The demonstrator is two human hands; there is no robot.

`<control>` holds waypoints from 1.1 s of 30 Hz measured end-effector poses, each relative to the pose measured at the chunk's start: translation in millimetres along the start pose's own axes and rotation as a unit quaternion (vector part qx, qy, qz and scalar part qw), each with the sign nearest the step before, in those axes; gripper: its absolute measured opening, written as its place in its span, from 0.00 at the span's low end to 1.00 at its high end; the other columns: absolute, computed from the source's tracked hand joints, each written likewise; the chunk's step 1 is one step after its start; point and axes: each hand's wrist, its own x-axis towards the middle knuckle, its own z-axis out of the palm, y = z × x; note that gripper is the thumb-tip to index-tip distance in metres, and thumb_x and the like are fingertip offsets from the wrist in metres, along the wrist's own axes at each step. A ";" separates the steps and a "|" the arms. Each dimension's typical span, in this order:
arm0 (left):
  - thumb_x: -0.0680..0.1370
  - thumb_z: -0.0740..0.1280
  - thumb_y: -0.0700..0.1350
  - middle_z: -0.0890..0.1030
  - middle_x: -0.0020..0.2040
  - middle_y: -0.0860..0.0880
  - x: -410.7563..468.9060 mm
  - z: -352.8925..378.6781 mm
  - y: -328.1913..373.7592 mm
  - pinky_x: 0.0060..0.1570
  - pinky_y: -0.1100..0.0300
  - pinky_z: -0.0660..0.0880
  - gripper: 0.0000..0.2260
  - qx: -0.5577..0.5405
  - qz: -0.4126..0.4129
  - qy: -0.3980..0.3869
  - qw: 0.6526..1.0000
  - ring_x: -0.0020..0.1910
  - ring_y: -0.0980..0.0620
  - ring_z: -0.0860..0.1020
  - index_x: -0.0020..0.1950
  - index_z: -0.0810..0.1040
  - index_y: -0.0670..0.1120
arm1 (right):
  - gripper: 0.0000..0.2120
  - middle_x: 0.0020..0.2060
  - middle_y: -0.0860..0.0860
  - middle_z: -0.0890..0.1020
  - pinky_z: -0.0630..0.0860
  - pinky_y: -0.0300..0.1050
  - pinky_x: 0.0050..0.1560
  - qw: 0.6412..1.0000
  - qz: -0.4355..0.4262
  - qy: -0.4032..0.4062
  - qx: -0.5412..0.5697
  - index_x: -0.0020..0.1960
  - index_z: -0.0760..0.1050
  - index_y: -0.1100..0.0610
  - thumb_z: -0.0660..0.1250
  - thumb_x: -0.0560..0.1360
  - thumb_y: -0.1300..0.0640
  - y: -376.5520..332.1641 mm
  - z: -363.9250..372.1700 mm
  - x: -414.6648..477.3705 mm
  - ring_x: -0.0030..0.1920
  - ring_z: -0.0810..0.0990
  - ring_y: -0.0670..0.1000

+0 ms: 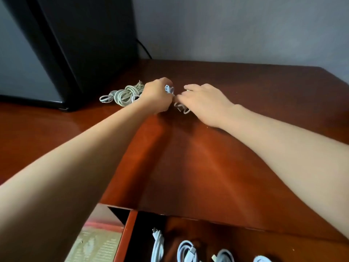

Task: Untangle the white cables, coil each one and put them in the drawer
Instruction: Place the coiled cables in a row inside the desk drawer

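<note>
**Q.** Position of the cable (182,108) being worked?

**A.** On the far half of the bench (207,157), between the two hands. One loop inside the left hand (156,95), the rest trailing toward 5 o'clock, partly under the right hand (204,103). Long axis roughly 11 to 5 o'clock.

**Q.** State of the fingers?

**A.** Left fingers (164,81) curled round the white loop. Right fingers (189,87) stretched nearly straight toward 9 o'clock, tips at the cable just beside the left hand. Pinching or merely touching: impossible to tell through the blur.

**Q.** Remainder of the work?

**A.** Tangle (122,93) of pale cables at 9 o'clock of the left hand, just beside it and near a black box (85,44); judged not yet sorted. Open drawer (130,233) at 6 o'clock, well apart from both hands, with several coiled cables (187,250) inside.

**Q.** Relation governing the coming move?

**A.** Probably a pull apart along the cable's axis. Left hand nearer the tangle, hence the anchor; right hand nearer the trailing part, hence free to draw toward 4 o'clock. Risk: tightening a knot instead of freeing it.
</note>
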 end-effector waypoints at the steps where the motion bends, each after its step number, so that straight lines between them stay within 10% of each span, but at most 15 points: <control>1: 0.79 0.62 0.41 0.77 0.62 0.40 2.6 2.2 -0.2 0.49 0.58 0.71 0.18 0.003 -0.005 -0.005 1.000 0.59 0.42 0.76 0.69 0.71 0.47 | 0.20 0.62 0.51 0.75 0.67 0.50 0.58 1.000 -0.004 0.006 0.003 0.69 0.64 0.52 0.56 0.79 0.64 -0.6 2.6 1.7 0.69 0.66 0.55; 6: 0.77 0.61 0.37 0.77 0.55 0.39 -1.2 -1.0 8.4 0.31 0.59 0.69 0.15 0.011 -0.026 -0.034 0.999 0.45 0.42 0.77 0.64 0.68 0.44 | 0.20 0.50 0.52 0.78 0.68 0.51 0.49 0.997 -0.047 0.052 0.013 0.67 0.68 0.50 0.58 0.78 0.65 0.1 2.7 -5.4 0.57 0.74 0.58; 13: 0.74 0.65 0.35 0.76 0.43 0.45 -58.5 -20.4 34.4 0.40 0.54 0.79 0.16 -0.074 -0.038 -0.177 0.981 0.35 0.49 0.75 0.58 0.71 0.49 | 0.16 0.40 0.54 0.79 0.76 0.54 0.44 0.971 -0.212 0.101 0.037 0.58 0.78 0.56 0.69 0.72 0.66 5.7 -18.1 -67.3 0.44 0.78 0.59; 18: 0.71 0.68 0.31 0.76 0.29 0.46 -124.0 -27.9 60.6 0.25 0.65 0.70 0.07 -0.096 -0.011 -0.289 0.952 0.24 0.53 0.74 0.40 0.79 0.42 | 0.15 0.42 0.53 0.78 0.76 0.51 0.41 0.959 -0.262 0.099 0.040 0.56 0.77 0.54 0.57 0.75 0.63 -6.1 -46.3 -143.5 0.44 0.78 0.56; 25: 0.68 0.77 0.44 0.80 0.40 0.54 -214.1 -12.0 96.8 0.29 0.71 0.71 0.05 -0.038 0.126 -0.284 0.950 0.31 0.65 0.75 0.42 0.84 0.51 | 0.15 0.38 0.52 0.78 0.77 0.48 0.42 0.942 -0.313 0.122 0.030 0.48 0.78 0.52 0.55 0.78 0.66 -24.8 -67.2 -255.6 0.42 0.79 0.54; 33: 0.71 0.75 0.48 0.79 0.38 0.51 -256.2 39.0 131.0 0.35 0.77 0.63 0.06 -0.013 0.254 -0.298 0.920 0.38 0.55 0.73 0.46 0.84 0.48 | 0.12 0.32 0.47 0.75 0.76 0.45 0.39 0.941 -0.332 0.056 -0.019 0.42 0.75 0.49 0.56 0.77 0.61 -19.4 -40.5 -323.1 0.35 0.75 0.52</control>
